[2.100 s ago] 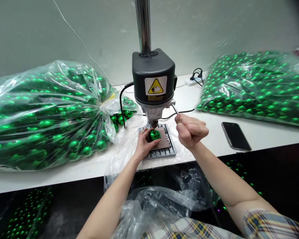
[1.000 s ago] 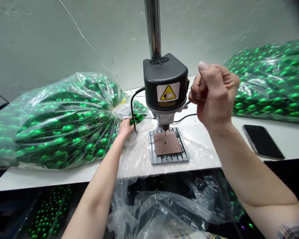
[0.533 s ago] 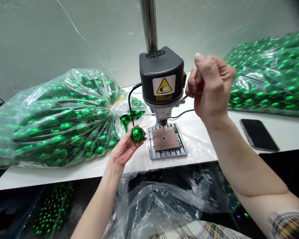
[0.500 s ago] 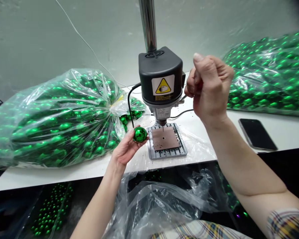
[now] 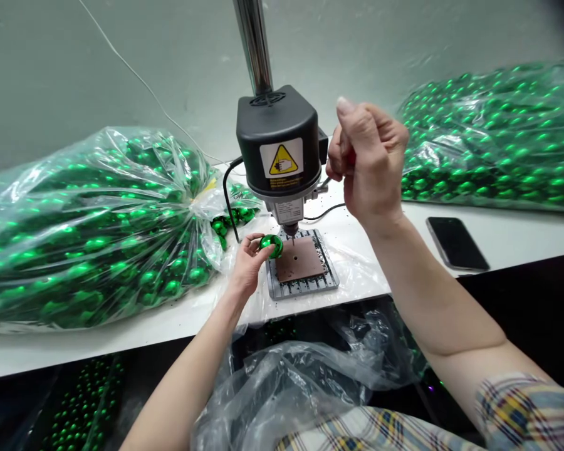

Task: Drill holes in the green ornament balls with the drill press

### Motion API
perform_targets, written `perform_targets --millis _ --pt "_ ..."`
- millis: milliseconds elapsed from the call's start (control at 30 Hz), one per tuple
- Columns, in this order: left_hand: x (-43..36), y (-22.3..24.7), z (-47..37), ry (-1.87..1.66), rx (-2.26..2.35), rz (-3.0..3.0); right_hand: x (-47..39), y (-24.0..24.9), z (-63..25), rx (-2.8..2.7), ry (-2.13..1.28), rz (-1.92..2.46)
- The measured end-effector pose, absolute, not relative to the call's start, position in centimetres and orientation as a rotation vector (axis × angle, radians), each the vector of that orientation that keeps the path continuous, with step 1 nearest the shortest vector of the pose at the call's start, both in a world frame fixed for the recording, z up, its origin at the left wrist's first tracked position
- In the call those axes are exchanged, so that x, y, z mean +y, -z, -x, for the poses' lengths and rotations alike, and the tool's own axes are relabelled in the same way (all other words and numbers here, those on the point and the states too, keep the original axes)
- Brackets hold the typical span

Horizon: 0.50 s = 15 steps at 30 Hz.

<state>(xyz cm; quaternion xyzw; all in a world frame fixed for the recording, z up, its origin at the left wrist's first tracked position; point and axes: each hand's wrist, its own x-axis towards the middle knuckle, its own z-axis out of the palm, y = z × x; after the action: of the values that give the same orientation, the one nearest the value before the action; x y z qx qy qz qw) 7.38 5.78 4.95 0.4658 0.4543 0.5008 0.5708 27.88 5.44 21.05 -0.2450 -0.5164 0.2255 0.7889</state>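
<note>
My left hand (image 5: pixel 250 263) pinches a shiny green ball (image 5: pixel 271 246) between thumb and fingers, at the left edge of the drill press base (image 5: pixel 326 275). On that base lies a brownish square board (image 5: pixel 305 266) with a small dark hole, and the drill bit (image 5: pixel 293 240) points down above it. My right hand (image 5: pixel 371 156) is raised and closed beside the black drill press head (image 5: pixel 277 144). A thin metal lever (image 5: pixel 326 183) runs from the head into this fist, which hides its end.
Clear plastic bags full of green balls stand left (image 5: pixel 98 238) and right (image 5: pixel 493 138) on the white table (image 5: pixel 192 319). A phone (image 5: pixel 457 243) lies at right. Dark shavings dot the base. Crumpled clear plastic (image 5: pixel 301 376) covers my lap, and a black cable curves beside the drill press.
My left hand has turned and brought the green ball closer to the drill bit, over the base's left edge. The right hand keeps its grip. The whole view has shifted slightly.
</note>
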Motion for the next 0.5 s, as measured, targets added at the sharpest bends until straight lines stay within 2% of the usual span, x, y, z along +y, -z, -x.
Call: perform_targets --millis 500 --pt "6.0 -1.4 -9.9 -1.096 0.991 -1.464 5.6 -21.0 -27.9 -1.107 -0.459 0.535"
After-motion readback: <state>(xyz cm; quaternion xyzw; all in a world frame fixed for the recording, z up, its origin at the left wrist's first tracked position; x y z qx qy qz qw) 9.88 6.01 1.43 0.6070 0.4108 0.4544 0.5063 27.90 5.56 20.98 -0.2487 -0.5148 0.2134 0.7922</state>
